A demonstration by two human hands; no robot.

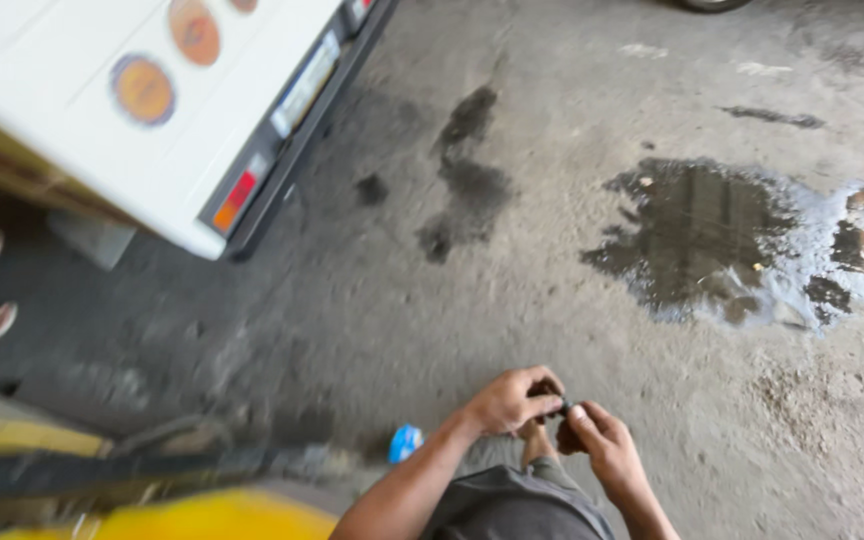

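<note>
Pinching a small dark part [556,411], left hand [510,400] meets right hand [602,441].

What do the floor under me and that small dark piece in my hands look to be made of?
The floor looks like rough, matt grey concrete, gritty, stained dark, with a shiny puddle lying on it. The small dark piece, pinched between left hand and right hand, is blackish and dull; perhaps greasy metal or rubber, but it is too small and covered to tell.
</note>
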